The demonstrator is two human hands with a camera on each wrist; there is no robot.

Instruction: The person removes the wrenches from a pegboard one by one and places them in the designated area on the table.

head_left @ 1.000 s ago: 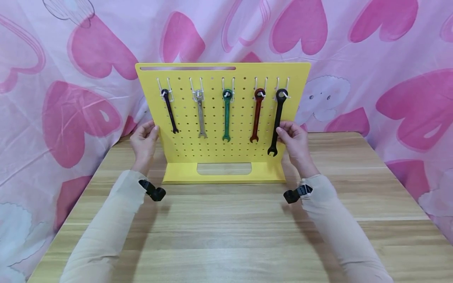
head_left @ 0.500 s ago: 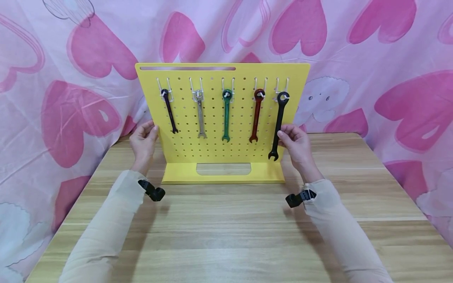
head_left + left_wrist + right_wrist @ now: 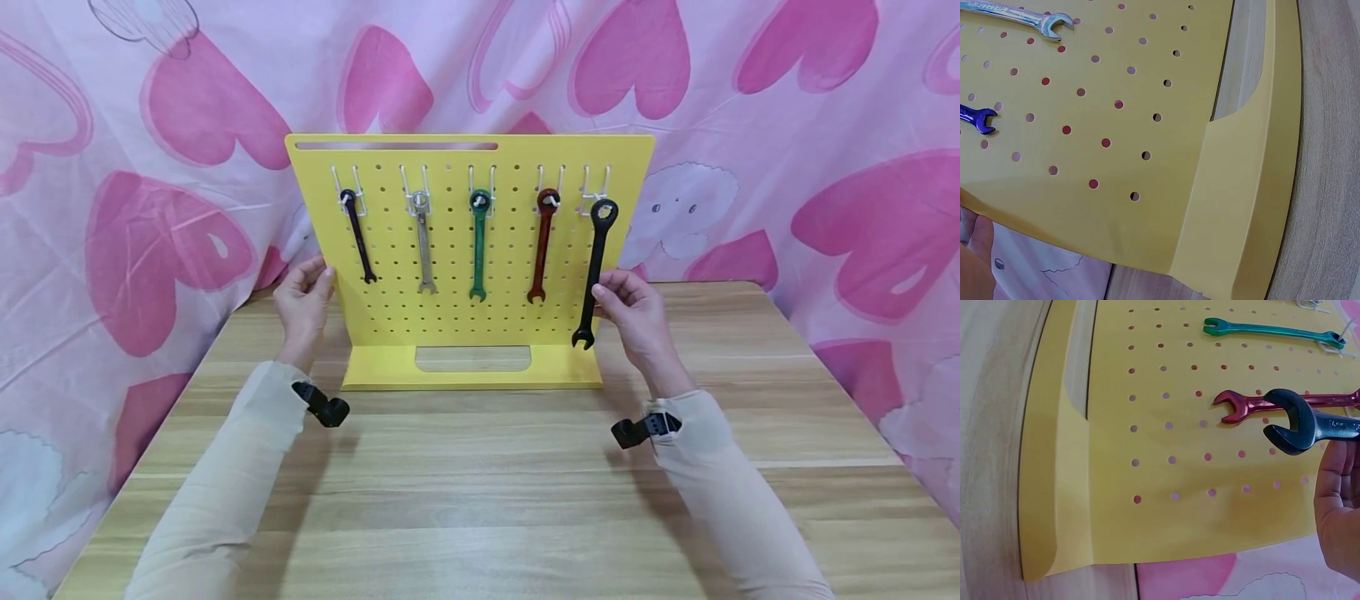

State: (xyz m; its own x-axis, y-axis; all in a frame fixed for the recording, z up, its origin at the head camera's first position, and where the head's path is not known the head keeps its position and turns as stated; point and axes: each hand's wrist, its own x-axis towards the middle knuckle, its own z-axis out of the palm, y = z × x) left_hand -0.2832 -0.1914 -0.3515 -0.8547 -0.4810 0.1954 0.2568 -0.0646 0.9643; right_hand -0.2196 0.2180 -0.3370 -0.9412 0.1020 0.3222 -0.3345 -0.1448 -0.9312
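A yellow pegboard (image 3: 570, 147) stands upright on the table. My left hand (image 3: 302, 312) grips its left edge between thumb and fingers; in the left wrist view only part of that hand (image 3: 975, 269) shows at the edge. My right hand (image 3: 642, 325) pinches a large black combination wrench (image 3: 596, 262) in front of the board's right side. The wrench's ring end is up and off the white wire hook (image 3: 587, 182) behind it. In the right wrist view its open end (image 3: 1297, 425) points left, across the red wrench (image 3: 1241, 406).
Still hanging from white hooks are a small dark wrench (image 3: 357, 237), a silver one (image 3: 425, 250), a green one (image 3: 479, 250) and the red one. The board's yellow foot (image 3: 375, 367) rests on the wooden table (image 3: 480, 483). A pink heart-patterned cloth (image 3: 217, 100) hangs behind.
My right hand has drawn the black wrench off its hook, bringing it down and slightly right, towards me. My left hand has stayed at the board's edge.
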